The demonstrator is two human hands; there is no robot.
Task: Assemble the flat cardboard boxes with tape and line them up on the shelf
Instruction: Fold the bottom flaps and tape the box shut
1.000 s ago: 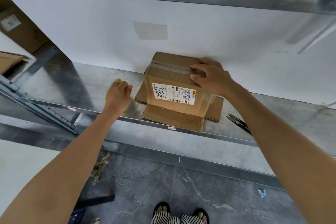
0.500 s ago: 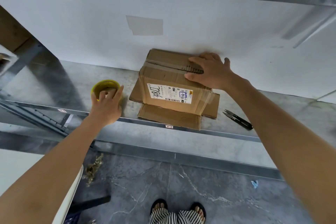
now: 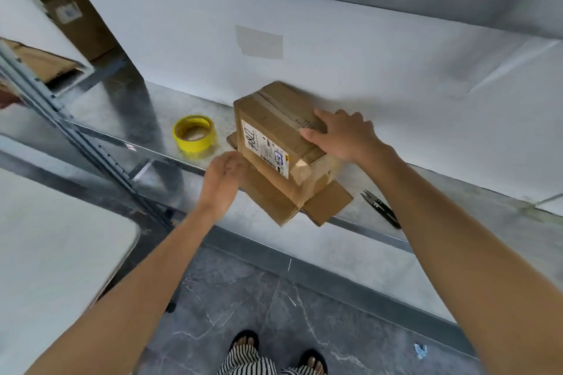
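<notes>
At far left, a smooth white table top (image 3: pixel 54 253) with a rounded corner. Above it, flat brown cardboard sheets (image 3: pixel 39 62) in the neighbouring bay, behind a perforated grey steel upright (image 3: pixel 82 146).

On the galvanised steel shelf (image 3: pixel 457 222), dull and mottled: a roll of yellow tape (image 3: pixel 194 136), a short ring lying flat, hole up, just left of the box and apart from it.

Next, the left hand (image 3: pixel 224 179), motion-blurred, at the near left corner of the box and over a bottom flap. Fingers loosely bent; whether gripping anything, impossible to tell.

Then the cardboard box (image 3: pixel 274 131): matte brown corrugated board, a squat block. Standing on the shelf close to the white wall (image 3: pixel 396 55), turned askew with one corner toward the shelf's front edge. Long axis from far left to near right, diagonal to the shelf, with a clear tape seam along the top on that same line. White shipping label with handwritten marks on the long side, facing near left. Bottom flaps splayed flat underneath, one jutting past the front lip.

On the right end of the top, the right hand (image 3: pixel 344 137), laid flat, fingers straight and slightly spread, thumb on the top face, wrapped round nothing.

Further right, small black snips (image 3: pixel 380 208), slim and pointed, lying on the shelf apart from the box. Below, grey veined floor tiles (image 3: pixel 259 307).
</notes>
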